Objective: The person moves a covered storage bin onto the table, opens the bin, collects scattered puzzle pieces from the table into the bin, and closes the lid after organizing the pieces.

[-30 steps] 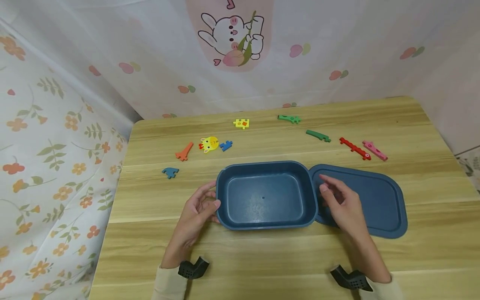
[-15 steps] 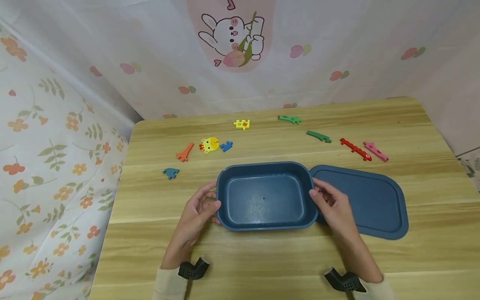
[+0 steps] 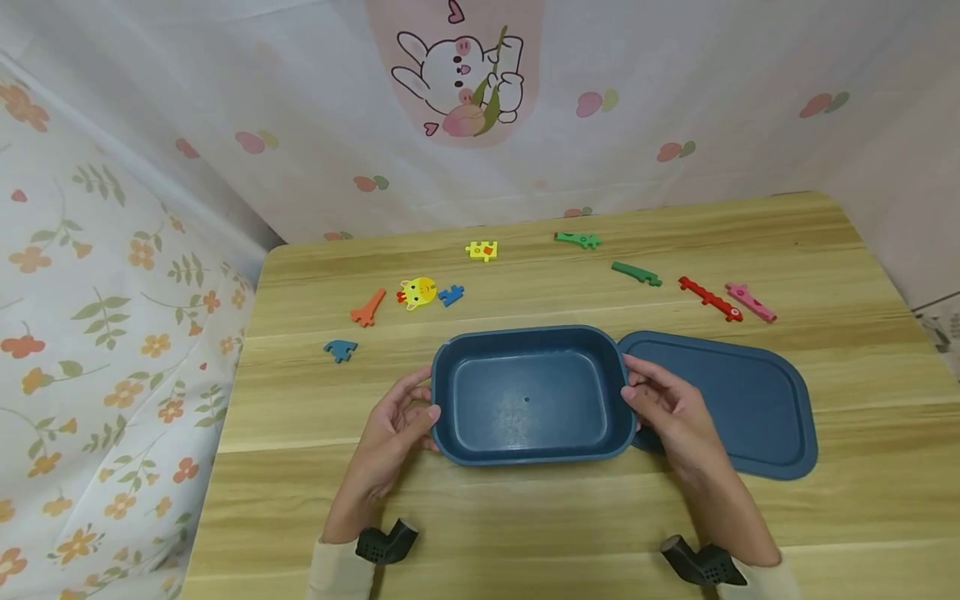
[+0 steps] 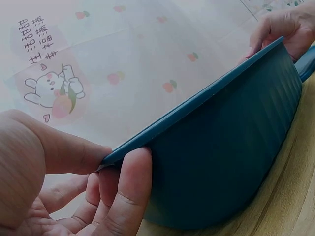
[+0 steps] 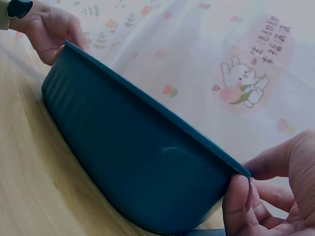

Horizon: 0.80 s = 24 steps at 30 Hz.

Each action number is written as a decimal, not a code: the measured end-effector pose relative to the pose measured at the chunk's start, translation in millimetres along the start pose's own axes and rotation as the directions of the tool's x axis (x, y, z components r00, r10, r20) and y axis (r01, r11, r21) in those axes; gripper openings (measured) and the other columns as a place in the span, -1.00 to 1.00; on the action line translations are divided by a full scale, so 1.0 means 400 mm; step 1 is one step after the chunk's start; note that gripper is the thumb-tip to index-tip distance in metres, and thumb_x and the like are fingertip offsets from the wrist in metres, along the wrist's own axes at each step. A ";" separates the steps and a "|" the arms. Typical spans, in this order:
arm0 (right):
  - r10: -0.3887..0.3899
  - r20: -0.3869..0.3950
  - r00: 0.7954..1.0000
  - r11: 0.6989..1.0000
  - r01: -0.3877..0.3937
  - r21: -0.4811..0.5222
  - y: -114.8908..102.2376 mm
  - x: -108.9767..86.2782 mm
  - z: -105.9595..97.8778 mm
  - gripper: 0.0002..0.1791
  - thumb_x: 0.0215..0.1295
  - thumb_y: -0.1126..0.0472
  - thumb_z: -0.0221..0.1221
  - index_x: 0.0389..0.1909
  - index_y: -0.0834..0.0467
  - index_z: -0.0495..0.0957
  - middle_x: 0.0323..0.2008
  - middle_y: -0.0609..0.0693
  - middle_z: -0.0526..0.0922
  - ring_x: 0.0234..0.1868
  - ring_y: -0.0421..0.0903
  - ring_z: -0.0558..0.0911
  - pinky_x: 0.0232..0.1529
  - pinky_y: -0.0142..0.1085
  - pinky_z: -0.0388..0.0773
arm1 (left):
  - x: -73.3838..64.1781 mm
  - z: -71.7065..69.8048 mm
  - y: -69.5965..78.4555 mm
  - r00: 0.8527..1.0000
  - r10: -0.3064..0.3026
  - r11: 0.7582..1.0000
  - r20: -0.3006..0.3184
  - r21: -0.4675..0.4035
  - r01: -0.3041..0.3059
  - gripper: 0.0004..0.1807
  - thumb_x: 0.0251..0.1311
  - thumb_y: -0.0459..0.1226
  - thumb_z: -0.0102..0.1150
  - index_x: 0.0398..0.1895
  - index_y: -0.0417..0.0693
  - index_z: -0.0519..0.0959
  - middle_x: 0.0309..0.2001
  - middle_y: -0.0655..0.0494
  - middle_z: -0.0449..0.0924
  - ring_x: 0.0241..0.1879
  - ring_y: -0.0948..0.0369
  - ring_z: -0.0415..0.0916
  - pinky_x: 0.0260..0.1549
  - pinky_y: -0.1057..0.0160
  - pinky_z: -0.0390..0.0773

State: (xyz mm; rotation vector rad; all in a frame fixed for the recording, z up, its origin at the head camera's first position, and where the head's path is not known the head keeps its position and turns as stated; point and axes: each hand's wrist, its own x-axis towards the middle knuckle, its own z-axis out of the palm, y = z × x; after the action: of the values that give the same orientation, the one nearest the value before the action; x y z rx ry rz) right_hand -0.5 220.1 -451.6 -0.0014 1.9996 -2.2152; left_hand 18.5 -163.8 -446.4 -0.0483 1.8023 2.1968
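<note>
An empty dark blue plastic box (image 3: pixel 517 450) stands on the wooden table, its inside facing up. My left hand (image 3: pixel 393 429) pinches the rim at its left end, thumb on top and fingers curled below, as the left wrist view shows. At the opposite end my right hand (image 3: pixel 675 417) grips the rim the same way; the right wrist view has its thumb over the edge and fingers beneath. A matching flat blue lid (image 3: pixel 757 408) lies to the right, partly behind the right hand and tucked close against the box.
Several puzzle pieces lie beyond the box: a blue piece (image 3: pixel 341 350), an orange piece (image 3: pixel 368 308), a giraffe head (image 3: pixel 417 292), a yellow piece (image 3: pixel 483 250), a green piece (image 3: pixel 636 273), a red piece (image 3: pixel 710 298) and a pink piece (image 3: pixel 751 302). A printed curtain (image 3: pixel 637 50) hangs behind the table.
My right hand has moved left from over the lid to the box's right rim and now grips it. The left hand has kept its hold, and the box has stayed about where it was.
</note>
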 end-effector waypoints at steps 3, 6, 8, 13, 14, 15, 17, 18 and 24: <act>-0.001 0.015 1.000 1.000 0.001 0.000 -0.002 -0.003 -0.007 -0.54 0.53 0.42 0.15 0.38 0.16 0.53 -0.12 -0.17 0.62 -0.30 -0.31 0.59 -0.42 -0.46 0.61 | 0.002 0.002 -0.002 1.000 -0.001 1.000 0.007 0.000 0.001 -0.34 0.47 -0.44 0.17 0.59 -0.20 0.24 0.01 0.04 0.49 -0.33 0.32 0.65 -0.45 0.35 0.77; 0.011 0.026 1.000 1.000 -0.011 -0.009 -0.004 -0.005 -0.012 -0.53 0.53 0.41 0.15 0.41 0.19 0.49 -0.10 -0.16 0.61 -0.28 -0.30 0.60 -0.43 -0.45 0.62 | 0.002 0.001 -0.001 1.000 -0.002 1.000 0.011 0.007 0.001 -0.33 0.48 -0.44 0.17 0.59 -0.20 0.23 0.01 0.05 0.49 -0.33 0.32 0.64 -0.45 0.35 0.77; 0.024 0.038 0.999 1.000 -0.024 -0.013 -0.004 -0.006 -0.013 -0.52 0.54 0.40 0.15 0.43 0.20 0.47 -0.09 -0.16 0.60 -0.28 -0.31 0.60 -0.42 -0.45 0.63 | 0.000 0.001 0.000 1.000 -0.002 1.000 0.006 0.009 0.002 -0.33 0.47 -0.44 0.17 0.59 -0.22 0.23 0.00 0.05 0.49 -0.33 0.33 0.64 -0.45 0.35 0.77; 0.036 0.055 0.998 0.999 -0.036 -0.014 -0.006 0.001 -0.007 -0.51 0.56 0.38 0.14 0.45 0.21 0.44 -0.08 -0.16 0.59 -0.30 -0.32 0.60 -0.41 -0.46 0.65 | -0.004 -0.005 0.006 1.000 0.003 1.000 -0.008 0.003 -0.003 -0.33 0.46 -0.46 0.17 0.59 -0.24 0.23 0.00 0.03 0.49 -0.34 0.33 0.64 -0.46 0.36 0.77; 0.035 0.052 0.998 0.999 -0.034 -0.014 -0.006 0.002 -0.006 -0.51 0.55 0.38 0.14 0.45 0.22 0.44 -0.08 -0.16 0.59 -0.31 -0.32 0.59 -0.42 -0.46 0.65 | -0.004 -0.005 0.006 1.000 0.002 1.000 -0.007 0.003 -0.002 -0.32 0.46 -0.46 0.17 0.59 -0.23 0.23 0.00 0.03 0.49 -0.33 0.33 0.65 -0.45 0.35 0.77; 0.035 0.047 0.998 0.999 -0.035 -0.013 -0.006 0.002 -0.005 -0.51 0.55 0.38 0.14 0.45 0.22 0.45 -0.09 -0.16 0.59 -0.32 -0.32 0.59 -0.43 -0.46 0.64 | -0.004 -0.005 0.007 1.000 0.002 1.000 -0.005 0.004 -0.002 -0.32 0.46 -0.46 0.17 0.59 -0.23 0.23 0.01 0.02 0.49 -0.33 0.33 0.65 -0.45 0.35 0.78; 0.037 0.038 0.999 0.999 -0.037 -0.008 -0.005 0.003 -0.003 -0.51 0.55 0.38 0.15 0.44 0.23 0.45 -0.09 -0.16 0.60 -0.32 -0.32 0.59 -0.43 -0.46 0.63 | -0.004 -0.005 0.007 1.000 -0.001 1.000 -0.003 0.004 0.001 -0.32 0.47 -0.45 0.18 0.59 -0.22 0.23 0.02 0.02 0.49 -0.32 0.33 0.65 -0.44 0.35 0.78; 0.039 0.032 0.999 0.999 -0.039 -0.008 -0.004 0.003 -0.002 -0.51 0.55 0.38 0.15 0.45 0.24 0.45 -0.09 -0.16 0.59 -0.32 -0.31 0.58 -0.44 -0.46 0.62 | -0.003 -0.005 0.006 1.000 -0.002 1.000 -0.002 0.004 0.002 -0.32 0.47 -0.45 0.18 0.59 -0.22 0.23 0.02 0.01 0.49 -0.32 0.32 0.65 -0.44 0.35 0.78; 0.069 -0.010 0.998 0.998 -0.069 0.013 0.002 -0.004 0.004 -0.49 0.55 0.36 0.16 0.47 0.21 0.44 -0.10 -0.18 0.56 -0.31 -0.30 0.53 -0.45 -0.46 0.57 | -0.003 -0.003 0.004 1.000 -0.009 1.000 0.007 0.005 0.009 -0.32 0.47 -0.44 0.18 0.60 -0.20 0.23 0.02 0.03 0.49 -0.33 0.32 0.65 -0.44 0.35 0.78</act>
State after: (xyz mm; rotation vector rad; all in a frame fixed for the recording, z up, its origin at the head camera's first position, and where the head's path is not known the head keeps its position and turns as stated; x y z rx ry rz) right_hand 1.3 218.5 -452.0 0.0800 1.9605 -2.1896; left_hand 18.8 -165.6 -444.8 -0.0478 1.8005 2.1832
